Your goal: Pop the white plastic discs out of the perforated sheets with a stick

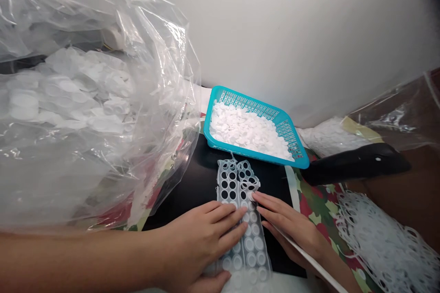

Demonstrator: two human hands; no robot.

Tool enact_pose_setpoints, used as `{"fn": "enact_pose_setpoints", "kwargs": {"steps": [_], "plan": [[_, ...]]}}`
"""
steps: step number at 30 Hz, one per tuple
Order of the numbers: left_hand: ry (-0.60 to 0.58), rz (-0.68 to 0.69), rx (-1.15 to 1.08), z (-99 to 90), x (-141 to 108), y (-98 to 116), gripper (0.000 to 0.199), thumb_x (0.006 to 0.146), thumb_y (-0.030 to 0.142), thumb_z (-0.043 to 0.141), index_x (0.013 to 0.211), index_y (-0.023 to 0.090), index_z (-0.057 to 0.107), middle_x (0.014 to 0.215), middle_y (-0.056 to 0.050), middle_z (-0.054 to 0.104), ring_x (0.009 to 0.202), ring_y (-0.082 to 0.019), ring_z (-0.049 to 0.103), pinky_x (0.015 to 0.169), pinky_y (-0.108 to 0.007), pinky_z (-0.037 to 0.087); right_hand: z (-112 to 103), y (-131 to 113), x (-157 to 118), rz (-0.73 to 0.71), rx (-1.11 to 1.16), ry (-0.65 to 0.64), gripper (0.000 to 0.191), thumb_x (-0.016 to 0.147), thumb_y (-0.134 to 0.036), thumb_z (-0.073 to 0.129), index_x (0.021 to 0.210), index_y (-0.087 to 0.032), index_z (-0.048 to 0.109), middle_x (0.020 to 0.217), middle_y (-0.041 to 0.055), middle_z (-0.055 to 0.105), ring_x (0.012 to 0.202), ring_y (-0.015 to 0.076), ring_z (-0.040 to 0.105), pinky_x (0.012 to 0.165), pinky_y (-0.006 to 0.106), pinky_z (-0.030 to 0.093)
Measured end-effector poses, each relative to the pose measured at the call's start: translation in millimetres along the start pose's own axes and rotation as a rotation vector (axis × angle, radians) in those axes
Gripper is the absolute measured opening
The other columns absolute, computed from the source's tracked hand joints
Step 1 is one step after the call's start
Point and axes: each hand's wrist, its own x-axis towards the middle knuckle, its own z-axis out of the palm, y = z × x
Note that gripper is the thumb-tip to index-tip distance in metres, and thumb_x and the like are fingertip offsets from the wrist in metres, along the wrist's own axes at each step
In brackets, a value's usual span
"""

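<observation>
Cramped piecework corner, plain white wall point(275, 23), patterned cloth point(318, 210), bulk plastic bag point(103, 146), teal plastic basket point(220, 96)

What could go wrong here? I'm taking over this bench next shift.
The perforated plastic sheet is curling at its far end by the right hand, so discs there could slip out of place. The teal basket sits close to that sheet, and a knock could spill its white discs. The bulging clear bag leans toward the left hand and might slide onto the work.

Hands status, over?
Left hand flat, right hand fingertips on holed plastic strip with white discs. Blue basket beyond strip. Big plastic bag left.
</observation>
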Motion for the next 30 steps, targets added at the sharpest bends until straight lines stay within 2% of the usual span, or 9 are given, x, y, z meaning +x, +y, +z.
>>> {"fn": "enact_pose_setpoints", "kwargs": {"steps": [6,12,20,25,30], "plan": [[-0.002,0.005,0.004,-1.8,0.8,0.1,0.062,0.092,0.04,0.043,0.143,0.005,0.037,0.151,-0.017,0.036,0.133,-0.029,0.042,0.111,-0.038,0.031,4.2,1.9,-1.5,-0.022,-0.044,0.002,0.043,0.093,-0.005,0.049,0.134,-0.017,0.05,0.135,0.0144,0.058,0.13,0.0211,0.051,0.101,0.031,0.052],[-0.025,0.005,0.022,-1.9,1.2,0.9,0.062,0.092,0.04,0.042,0.143,0.005,0.037,0.151,-0.017,0.034,0.134,-0.029,0.04,0.112,-0.038,0.029,17.1,1.3,-0.5,-0.041,-0.133,0.053,0.053,0.094,-0.004,0.048,0.144,-0.017,0.039,0.14,0.017,0.052,0.134,0.0254,0.046,0.103,0.04,0.051],[-0.02,0.004,0.048,-0.8,2.1,2.5,0.061,0.092,0.04,0.042,0.142,0.006,0.038,0.151,-0.017,0.035,0.133,-0.029,0.041,0.11,-0.038,0.03,24.7,-5.4,8.3,0.009,-0.185,0.134,0.048,0.094,-0.004,0.046,0.14,-0.017,0.044,0.136,0.0169,0.056,0.131,0.0255,0.05,0.103,0.039,0.051],[-0.016,-0.001,0.043,0.1,1.9,3.1,0.06,0.092,0.041,0.043,0.141,0.007,0.04,0.15,-0.016,0.036,0.132,-0.03,0.042,0.11,-0.039,0.031,27.2,-7.4,8.0,0.068,-0.134,0.187,0.048,0.091,-0.001,0.046,0.137,-0.016,0.048,0.136,0.0166,0.056,0.127,0.0261,0.053,0.101,0.039,0.053],[-0.035,0.006,0.034,-2.0,0.8,1.9,0.061,0.093,0.041,0.041,0.143,0.006,0.037,0.152,-0.017,0.032,0.134,-0.03,0.041,0.11,-0.038,0.03,23.8,-12.4,12.4,0.077,-0.119,0.358,0.05,0.088,0.004,0.049,0.132,-0.017,0.052,0.131,0.0142,0.06,0.12,0.0246,0.059,0.096,0.038,0.056]]}}
